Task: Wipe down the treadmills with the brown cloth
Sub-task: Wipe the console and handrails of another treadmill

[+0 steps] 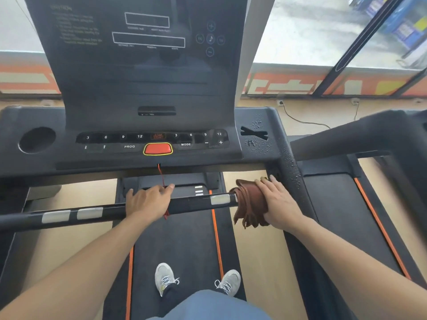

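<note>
I stand on a black treadmill with its console (147, 144) in front of me. A black crossbar (196, 202) with silver pads runs across at waist height. My left hand (147, 202) rests over the middle of the bar, fingers draped forward. The brown cloth (249, 202) is folded and wrapped over the right end of the bar. My right hand (277, 202) lies on top of the cloth, fingers extended toward the frame. Water droplets (261, 135) speckle the right side of the console and its arm.
A red safety cord (161, 176) hangs from the red stop key (158, 148) down past the bar. A second treadmill (346, 204) stands close on the right. My two grey shoes (164, 278) are on the belt. Windows and a wall socket lie beyond the console.
</note>
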The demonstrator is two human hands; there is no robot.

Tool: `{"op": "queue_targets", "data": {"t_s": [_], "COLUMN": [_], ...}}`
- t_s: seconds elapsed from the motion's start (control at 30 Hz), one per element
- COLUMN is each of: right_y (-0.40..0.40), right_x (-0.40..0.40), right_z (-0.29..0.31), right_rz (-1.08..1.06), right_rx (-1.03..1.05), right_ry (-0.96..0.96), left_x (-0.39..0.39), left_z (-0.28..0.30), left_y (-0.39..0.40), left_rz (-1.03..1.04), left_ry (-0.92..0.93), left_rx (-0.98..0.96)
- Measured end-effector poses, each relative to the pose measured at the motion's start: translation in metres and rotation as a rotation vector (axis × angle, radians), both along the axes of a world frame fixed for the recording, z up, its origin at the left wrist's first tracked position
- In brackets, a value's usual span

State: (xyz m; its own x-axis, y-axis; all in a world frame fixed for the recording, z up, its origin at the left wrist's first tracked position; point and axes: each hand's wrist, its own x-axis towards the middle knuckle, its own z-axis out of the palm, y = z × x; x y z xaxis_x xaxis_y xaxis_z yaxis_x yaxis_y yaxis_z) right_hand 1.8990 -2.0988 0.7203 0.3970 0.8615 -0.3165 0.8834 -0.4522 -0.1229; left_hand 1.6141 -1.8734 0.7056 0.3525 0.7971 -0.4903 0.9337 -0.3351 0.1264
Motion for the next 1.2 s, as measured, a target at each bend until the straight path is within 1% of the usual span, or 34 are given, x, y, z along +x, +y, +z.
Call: {"op": "queue_targets", "data": {"t_s": [0.03, 0.07, 0.13, 0.17, 0.23, 0.27, 0.3, 0.33, 0.37, 0.4, 0.47, 0.53, 0.6, 0.67, 0.73, 0.77, 0.83, 0.87, 0.93, 1.0, 1.03, 1.1, 1.17, 1.2], "right_y": [-0.005, -0.009, -0.018, -0.021, -0.018, -0.014, -0.009, -0.005, -0.001, 0.002, 0.007, 0.007, 0.005, 0.002, -0.001, -0.003, -0.007, -0.009, -0.014, -0.02, -0.024, -0.029, -0.03, -0.03], "right_x": [-0.005, -0.01, -0.025, -0.033, -0.046, -0.051, -0.054, -0.055, -0.055, -0.054, -0.051, -0.047, -0.044, -0.045, -0.047, -0.048, -0.046, -0.042, -0.03, -0.017, -0.011, 0.0, 0.01, 0.013], "right_z": [0.001, 0.004, 0.002, -0.002, -0.005, -0.006, -0.008, -0.01, -0.013, -0.016, -0.013, -0.007, 0.0, 0.007, 0.017, 0.025, 0.04, 0.049, 0.063, 0.077, 0.085, 0.097, 0.103, 0.102], "right_rz": [-0.086, -0.185, -0.452, -0.619, -0.942, -1.068, -1.149, -1.188, -1.213, -1.239, -1.282, -1.266, -1.208, -1.101, -0.986, -0.954, -0.891, -0.864, -0.828, -0.79, -0.769, -0.732, -0.711, -0.707], "right_rx": [0.03, 0.105, 0.376, 0.523, 0.727, 0.772, 0.784, 0.776, 0.763, 0.75, 0.721, 0.641, 0.545, 0.531, 0.594, 0.65, 0.77, 0.817, 0.905, 0.95, 0.966, 0.979, 0.964, 0.949], "right_ry": [0.07, 0.158, 0.338, 0.415, 0.529, 0.563, 0.56, 0.537, 0.521, 0.519, 0.546, 0.544, 0.533, 0.5, 0.52, 0.572, 0.699, 0.762, 0.911, 1.034, 1.096, 1.259, 1.417, 1.467], "left_x": [-0.001, -0.001, 0.004, 0.01, 0.028, 0.039, 0.052, 0.064, 0.075, 0.085, 0.098, 0.104, 0.109, 0.12, 0.134, 0.142, 0.154, 0.159, 0.166, 0.169, 0.171, 0.178, 0.184, 0.187], "left_z": [0.0, 0.001, 0.0, 0.0, 0.002, 0.006, 0.011, 0.018, 0.023, 0.029, 0.037, 0.044, 0.059, 0.072, 0.08, 0.078, 0.075, 0.073, 0.068, 0.064, 0.065, 0.07, 0.078, 0.086], "left_y": [0.002, 0.004, 0.007, 0.005, -0.006, -0.015, -0.025, -0.036, -0.045, -0.052, -0.055, -0.052, -0.048, -0.044, -0.041, -0.04, -0.045, -0.049, -0.06, -0.072, -0.079, -0.09, -0.099, -0.103], "left_rz": [0.009, 0.025, 0.056, 0.047, -0.04, -0.095, -0.143, -0.178, -0.198, -0.214, -0.308, -0.43, -0.516, -0.54, -0.513, -0.467, -0.318, -0.246, -0.136, -0.05, 0.01, 0.137, 0.25, 0.307], "left_ry": [-0.01, -0.017, -0.038, -0.057, -0.163, -0.252, -0.339, -0.4, -0.409, -0.359, -0.104, 0.07, 0.136, 0.148, 0.078, 0.005, -0.201, -0.299, -0.402, -0.479, -0.522, -0.622, -0.768, -0.845], "left_rx": [-0.019, -0.046, -0.063, -0.036, 0.04, 0.063, 0.064, 0.059, 0.059, 0.07, 0.114, 0.182, 0.276, 0.289, 0.144, -0.004, -0.374, -0.49, -0.584, -0.659, -0.741, -0.973, -1.187, -1.274]}}
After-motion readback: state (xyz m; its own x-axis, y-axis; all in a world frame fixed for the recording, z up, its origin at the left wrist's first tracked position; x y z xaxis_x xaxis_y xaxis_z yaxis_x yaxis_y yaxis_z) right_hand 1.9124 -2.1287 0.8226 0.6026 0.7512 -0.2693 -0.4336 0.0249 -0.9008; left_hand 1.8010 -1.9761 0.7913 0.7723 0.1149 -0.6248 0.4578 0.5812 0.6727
